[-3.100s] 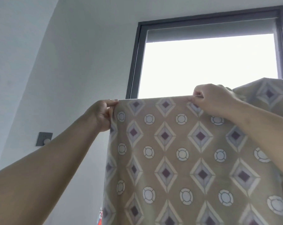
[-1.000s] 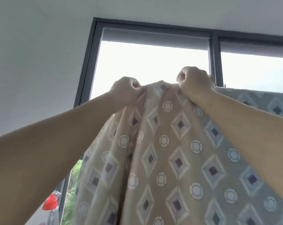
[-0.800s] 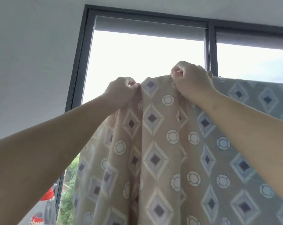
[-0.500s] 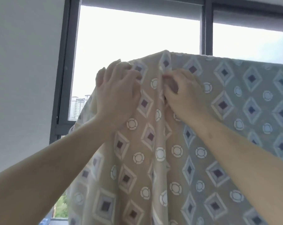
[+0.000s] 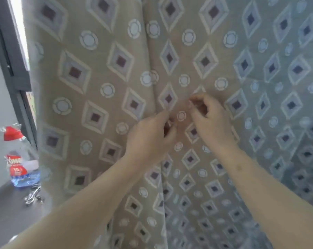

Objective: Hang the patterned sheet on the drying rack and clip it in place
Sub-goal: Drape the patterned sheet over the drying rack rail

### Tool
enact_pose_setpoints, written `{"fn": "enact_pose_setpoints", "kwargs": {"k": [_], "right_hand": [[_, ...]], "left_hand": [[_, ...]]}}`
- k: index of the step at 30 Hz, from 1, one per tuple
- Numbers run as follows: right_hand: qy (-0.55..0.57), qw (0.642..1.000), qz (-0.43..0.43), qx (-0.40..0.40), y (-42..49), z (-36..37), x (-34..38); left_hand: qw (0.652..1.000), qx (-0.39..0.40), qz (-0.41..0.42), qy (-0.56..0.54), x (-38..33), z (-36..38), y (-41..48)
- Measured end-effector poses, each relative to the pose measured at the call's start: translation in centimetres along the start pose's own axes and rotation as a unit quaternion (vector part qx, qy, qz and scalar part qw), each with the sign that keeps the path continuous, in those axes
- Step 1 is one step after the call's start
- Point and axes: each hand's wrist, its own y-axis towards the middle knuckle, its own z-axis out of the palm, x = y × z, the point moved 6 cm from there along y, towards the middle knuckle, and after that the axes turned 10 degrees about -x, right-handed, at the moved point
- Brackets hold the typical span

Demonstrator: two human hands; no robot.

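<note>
A beige, diamond-and-ring patterned sheet (image 5: 101, 72) is hung across nearly the whole view. The left hand (image 5: 150, 137) and the right hand (image 5: 211, 123) are raised side by side before its middle, the cloth pinched by each. A dark grey window frame (image 5: 10, 51) is seen at the far left, beside the sheet. Below it, a clear plastic bottle with a red cap (image 5: 13, 153) is stood on a dark surface (image 5: 8, 218), small bright metal pieces (image 5: 32, 195) just in front.

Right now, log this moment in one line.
sheet: hanging, creased at centre | left hand: fingers curled at the crease, grip unclear | right hand: curled beside it, grip unclear
</note>
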Motion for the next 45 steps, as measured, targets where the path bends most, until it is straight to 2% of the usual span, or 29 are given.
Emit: {"fn": "enact_pose_setpoints", "kwargs": {"k": [6,11,15,18,24,27,32,37,42,45], "right_hand": [[-0.036,0.988,0.144,0.040,-7.7,-2.9,-8.6],[-0.077,0.966,0.242,0.047,-12.7,-7.0,-15.3],[-0.109,0.942,0.315,0.044,-15.6,-11.6,-20.9],[-0.143,0.919,0.366,0.040,-16.9,-16.1,-24.9],[-0.181,0.872,0.454,-0.029,-18.7,-27.3,-31.3],[-0.210,0.852,0.472,-0.078,-19.3,-33.4,-33.3],[-0.270,0.781,0.536,-0.173,-21.6,-43.1,-36.9],[-0.290,0.732,0.577,-0.215,-22.2,-48.0,-41.9],[-0.271,0.707,0.603,-0.251,-19.2,-51.1,-49.2],[-0.248,0.702,0.618,-0.250,-16.5,-52.8,-53.9]], "left_hand": [[0.986,0.127,-0.091,-0.057,0.4,7.3,-7.6],[0.942,0.258,-0.196,-0.092,0.2,13.9,-14.0],[0.904,0.300,-0.270,-0.142,-1.9,19.3,-17.7],[0.886,0.323,-0.292,-0.160,-5.2,23.8,-19.2],[0.850,0.390,-0.281,-0.214,-14.1,32.6,-20.3],[0.834,0.422,-0.265,-0.239,-18.4,36.6,-20.8],[0.793,0.489,-0.229,-0.282,-25.3,44.0,-21.7],[0.749,0.541,-0.213,-0.317,-31.8,52.6,-21.4],[0.714,0.586,-0.175,-0.341,-37.2,61.4,-20.3],[0.706,0.593,-0.171,-0.347,-39.8,66.6,-18.6]]}}
